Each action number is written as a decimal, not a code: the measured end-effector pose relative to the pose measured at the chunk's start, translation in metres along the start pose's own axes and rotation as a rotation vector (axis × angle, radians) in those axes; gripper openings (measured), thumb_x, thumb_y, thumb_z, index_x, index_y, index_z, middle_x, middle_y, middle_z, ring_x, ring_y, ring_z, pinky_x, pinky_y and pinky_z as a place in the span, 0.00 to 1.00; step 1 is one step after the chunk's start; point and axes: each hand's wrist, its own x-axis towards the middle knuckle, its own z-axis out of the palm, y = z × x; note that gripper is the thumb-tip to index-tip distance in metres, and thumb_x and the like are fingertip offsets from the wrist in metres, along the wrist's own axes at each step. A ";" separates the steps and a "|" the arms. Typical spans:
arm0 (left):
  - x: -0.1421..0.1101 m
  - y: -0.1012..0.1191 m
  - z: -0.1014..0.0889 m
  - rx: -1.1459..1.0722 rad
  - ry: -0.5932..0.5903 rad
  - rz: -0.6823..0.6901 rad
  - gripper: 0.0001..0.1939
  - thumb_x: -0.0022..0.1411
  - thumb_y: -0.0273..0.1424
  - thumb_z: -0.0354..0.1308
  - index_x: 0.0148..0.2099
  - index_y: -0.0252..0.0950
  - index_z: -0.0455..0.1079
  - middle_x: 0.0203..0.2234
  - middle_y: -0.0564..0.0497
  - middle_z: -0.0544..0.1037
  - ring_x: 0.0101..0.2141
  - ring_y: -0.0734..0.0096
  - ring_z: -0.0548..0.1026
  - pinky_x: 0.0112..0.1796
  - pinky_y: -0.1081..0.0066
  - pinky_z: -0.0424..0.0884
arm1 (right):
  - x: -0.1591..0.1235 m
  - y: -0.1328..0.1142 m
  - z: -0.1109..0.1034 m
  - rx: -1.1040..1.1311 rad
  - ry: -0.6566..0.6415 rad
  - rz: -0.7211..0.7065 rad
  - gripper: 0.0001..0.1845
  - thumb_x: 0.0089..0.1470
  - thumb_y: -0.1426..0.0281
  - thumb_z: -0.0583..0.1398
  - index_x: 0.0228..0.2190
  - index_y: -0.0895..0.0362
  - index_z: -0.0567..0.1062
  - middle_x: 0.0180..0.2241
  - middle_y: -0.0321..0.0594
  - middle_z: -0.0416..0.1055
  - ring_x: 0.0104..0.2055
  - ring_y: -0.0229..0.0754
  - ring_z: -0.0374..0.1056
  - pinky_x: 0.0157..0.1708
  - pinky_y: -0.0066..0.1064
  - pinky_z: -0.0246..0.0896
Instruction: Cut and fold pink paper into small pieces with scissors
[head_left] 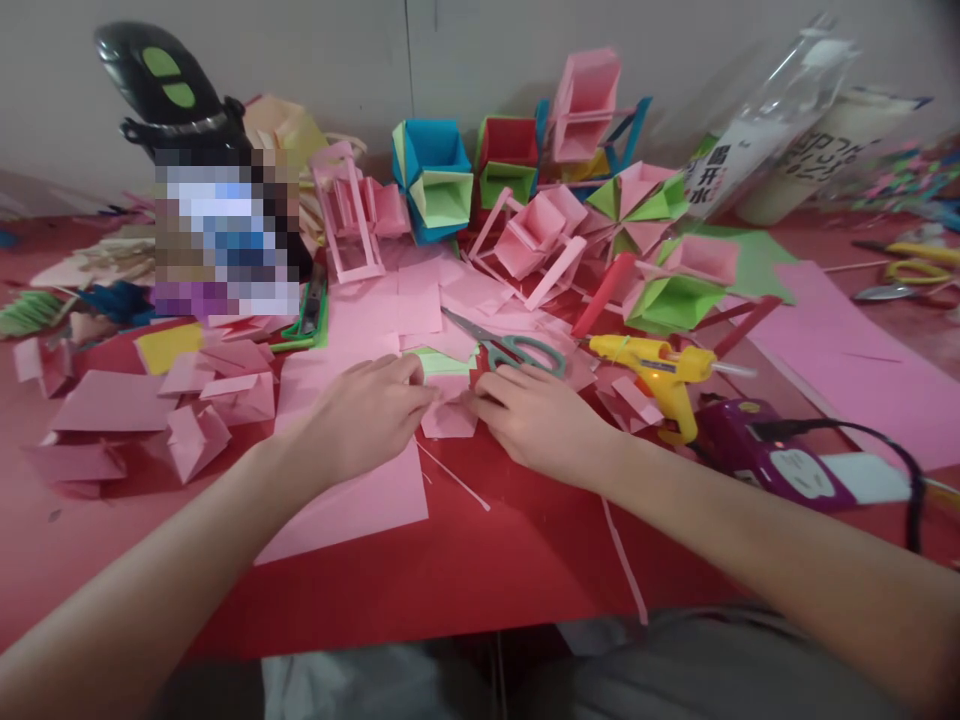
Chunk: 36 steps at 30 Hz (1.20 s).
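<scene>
Between my two hands is a small folded pink paper piece [450, 417], low over the red table. My left hand [375, 408] pinches its left side, fingers closed. On its right side my right hand [529, 415] grips with bent fingers. A pale green paper [442, 362] shows just behind the folded piece. Grey-handled scissors [517, 350] lie right behind my right hand, blades pointing to the back left. Under my left hand spreads a pink paper sheet [352, 515]. The fingertips partly cover the edges of the folded piece.
A yellow glue gun [660, 370] and a purple power strip [780, 460] with a black cable are at right. Several folded pink pieces [240, 395] lie at left. Paper box models [431, 180], a phone on a black holder [180, 90] and a plastic bottle [772, 120] stand behind.
</scene>
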 end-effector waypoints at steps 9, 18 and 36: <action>0.000 -0.011 0.024 -0.289 0.268 0.031 0.12 0.73 0.30 0.53 0.40 0.36 0.78 0.37 0.47 0.76 0.38 0.66 0.74 0.40 0.65 0.71 | -0.006 0.000 0.008 0.094 0.165 0.067 0.14 0.62 0.78 0.54 0.44 0.61 0.78 0.41 0.46 0.75 0.43 0.48 0.64 0.42 0.39 0.56; -0.008 -0.006 0.018 -0.126 0.204 0.079 0.12 0.69 0.23 0.52 0.48 0.37 0.76 0.44 0.45 0.80 0.45 0.59 0.76 0.46 0.57 0.73 | -0.006 0.005 0.008 0.068 0.112 -0.005 0.16 0.65 0.76 0.53 0.48 0.58 0.78 0.46 0.47 0.76 0.48 0.50 0.63 0.45 0.41 0.56; -0.023 0.024 0.017 0.047 0.119 0.089 0.22 0.62 0.17 0.48 0.54 0.36 0.71 0.51 0.42 0.78 0.52 0.55 0.76 0.55 0.53 0.71 | 0.001 0.002 0.005 0.035 0.068 -0.065 0.16 0.65 0.78 0.51 0.40 0.61 0.79 0.43 0.48 0.75 0.45 0.49 0.63 0.41 0.41 0.51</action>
